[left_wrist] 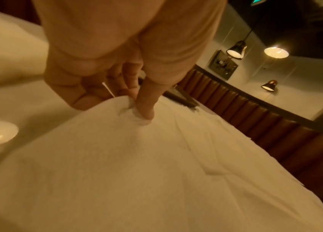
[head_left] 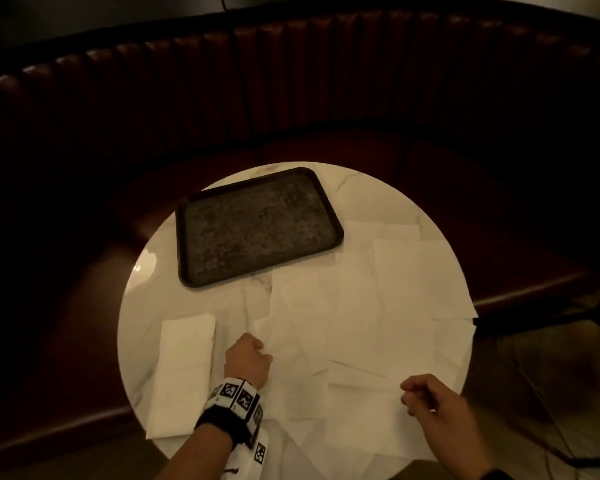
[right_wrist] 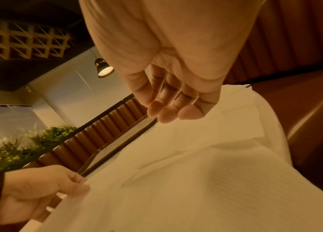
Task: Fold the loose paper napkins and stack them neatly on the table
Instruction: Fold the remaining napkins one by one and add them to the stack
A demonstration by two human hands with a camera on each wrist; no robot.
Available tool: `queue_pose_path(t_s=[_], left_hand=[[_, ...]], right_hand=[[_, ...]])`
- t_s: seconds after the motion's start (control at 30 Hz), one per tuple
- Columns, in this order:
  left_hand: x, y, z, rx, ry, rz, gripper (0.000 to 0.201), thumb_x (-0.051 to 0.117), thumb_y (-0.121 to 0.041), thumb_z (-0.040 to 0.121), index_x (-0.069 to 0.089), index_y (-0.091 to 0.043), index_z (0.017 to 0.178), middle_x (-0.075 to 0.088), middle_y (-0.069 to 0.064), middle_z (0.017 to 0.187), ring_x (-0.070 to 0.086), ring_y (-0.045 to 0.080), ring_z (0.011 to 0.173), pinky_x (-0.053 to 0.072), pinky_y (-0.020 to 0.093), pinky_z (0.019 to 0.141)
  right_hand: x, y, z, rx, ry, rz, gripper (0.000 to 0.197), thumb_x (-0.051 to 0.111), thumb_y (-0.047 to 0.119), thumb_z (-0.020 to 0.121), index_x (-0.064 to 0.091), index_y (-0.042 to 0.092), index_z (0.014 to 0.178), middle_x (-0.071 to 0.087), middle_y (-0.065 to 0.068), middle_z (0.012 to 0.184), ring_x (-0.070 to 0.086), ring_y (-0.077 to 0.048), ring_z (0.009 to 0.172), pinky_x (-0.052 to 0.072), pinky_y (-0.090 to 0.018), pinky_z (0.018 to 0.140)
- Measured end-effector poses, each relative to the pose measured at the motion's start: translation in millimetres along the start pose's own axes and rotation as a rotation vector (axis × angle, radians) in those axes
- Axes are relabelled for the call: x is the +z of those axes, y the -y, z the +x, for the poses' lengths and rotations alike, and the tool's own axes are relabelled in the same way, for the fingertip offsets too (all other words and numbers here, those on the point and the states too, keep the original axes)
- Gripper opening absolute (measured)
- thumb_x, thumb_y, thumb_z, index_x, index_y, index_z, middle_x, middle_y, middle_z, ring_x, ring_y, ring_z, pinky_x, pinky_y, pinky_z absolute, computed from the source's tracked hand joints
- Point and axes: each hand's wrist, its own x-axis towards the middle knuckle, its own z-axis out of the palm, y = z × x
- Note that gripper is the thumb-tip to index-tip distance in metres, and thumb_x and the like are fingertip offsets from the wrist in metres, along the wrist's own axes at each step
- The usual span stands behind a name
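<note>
Left hand [head_left: 248, 358] pinches a loose napkin's [head_left: 347, 341] edge on the table [head_left: 139, 292], right hand [head_left: 430, 400] hovers with empty curled fingers [right_wrist: 168, 111]: it should take the opposite edge and match corners before creasing.

From my seat, the round table [head_left: 430, 237] has bare marble only along its left edge and in a strip between the tray [head_left: 257, 226] and the folded napkin [head_left: 184, 368]. The tray blocks the far left part; the folded napkin lies flat by the near left edge. Loose napkins [head_left: 378, 306] cover the right half, flat and low, so I can pass over them. The bench back [head_left: 291, 81] walls off the far side.
</note>
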Motion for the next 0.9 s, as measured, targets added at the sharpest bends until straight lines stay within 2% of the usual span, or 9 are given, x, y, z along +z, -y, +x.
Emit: queue_pose_path(t_s=[0.13,0.23,0.3,0.4,0.5,0.63,0.7,0.77,0.9], left_hand=[[-33.2,-26.9,-21.5,0.288,-0.038,0.063,0.019,0.064,-0.009,0.085,0.057,-0.016,0.1,0.057,-0.002,0.077,0.054,0.012,0.072,0.04,0.019,0.064],[-54.6,-57.7,-44.1,0.517,0.005,0.096,0.022,0.065,-0.01,0.084,0.055,-0.023,0.099,0.055,-0.006,0.079,0.053,0.009,0.071,0.038,0.013,0.062],[-66.1,-75.8,-61.2,0.589,0.017,0.01,0.022,0.067,-0.011,0.083,0.057,-0.025,0.098,0.057,-0.005,0.083,0.054,0.006,0.072,0.039,0.011,0.063],[-77.5,-94.6,-83.8,0.693,0.037,-0.157,0.028,0.07,-0.011,0.081,0.06,-0.031,0.097,0.059,-0.007,0.084,0.058,0.008,0.079,0.047,0.017,0.071],[-83.6,-105.8,-103.3,0.829,0.044,-0.184,0.032,0.071,-0.011,0.081,0.059,-0.033,0.102,0.057,-0.012,0.089,0.058,0.01,0.091,0.045,0.016,0.078],[-97.4,-115.5,-120.8,0.967,0.056,-0.138,0.038,0.07,-0.012,0.082,0.056,-0.034,0.109,0.055,-0.013,0.1,0.055,0.011,0.101,0.045,0.018,0.083],[-105.4,-117.6,-121.4,0.991,0.04,-0.112,0.04,0.07,-0.013,0.082,0.054,-0.034,0.113,0.054,-0.014,0.106,0.054,0.009,0.105,0.045,0.019,0.085],[-111.1,-117.7,-118.3,0.997,0.034,-0.051,0.044,0.07,-0.014,0.082,0.051,-0.035,0.116,0.051,-0.015,0.11,0.051,0.005,0.108,0.043,0.015,0.086],[-114.4,-117.8,-113.5,1.027,0.05,0.114,0.052,0.066,-0.013,0.083,0.044,-0.038,0.123,0.039,-0.016,0.115,0.046,-0.002,0.108,0.043,0.014,0.089]], right_hand=[[1.1,15.5,1.2,-0.016,0.052,-0.018,0.018,0.063,0.008,0.088,0.066,0.026,0.083,0.071,0.003,0.08,0.066,-0.013,0.078,0.053,-0.025,0.074],[6.3,28.3,0.4,-0.031,0.099,-0.025,0.018,0.062,0.011,0.09,0.064,0.028,0.085,0.069,0.006,0.085,0.064,-0.012,0.081,0.049,-0.019,0.072],[11.9,41.3,-2.1,-0.05,0.124,-0.001,0.015,0.06,0.014,0.091,0.063,0.029,0.089,0.068,0.008,0.089,0.063,-0.009,0.084,0.048,-0.017,0.073],[21.4,63.2,-5.5,-0.071,0.136,0.098,0.013,0.059,0.022,0.091,0.06,0.031,0.101,0.065,0.01,0.097,0.062,-0.005,0.091,0.05,-0.019,0.077],[30.1,74.2,-2.3,-0.001,0.102,0.278,0.025,0.058,0.031,0.092,0.052,0.03,0.116,0.06,0.009,0.113,0.059,-0.005,0.101,0.049,-0.028,0.088],[35.1,73.8,8.6,0.306,0.215,0.827,0.048,0.063,0.045,0.086,0.053,0.023,0.127,0.063,-0.006,0.124,0.06,-0.027,0.113,0.046,-0.052,0.099],[33.2,74.2,7.5,0.391,0.369,1.102,0.048,0.06,0.04,0.087,0.058,0.015,0.128,0.063,-0.013,0.128,0.057,-0.035,0.118,0.038,-0.058,0.106],[32.9,76.2,4.1,0.404,0.464,1.277,0.046,0.06,0.03,0.09,0.057,0.009,0.13,0.059,-0.016,0.133,0.051,-0.036,0.127,0.03,-0.058,0.112],[41.5,81.9,1.4,0.344,0.347,1.301,0.047,0.07,0.009,0.082,0.057,0.0,0.127,0.063,-0.02,0.126,0.058,-0.035,0.119,0.048,-0.051,0.1]])
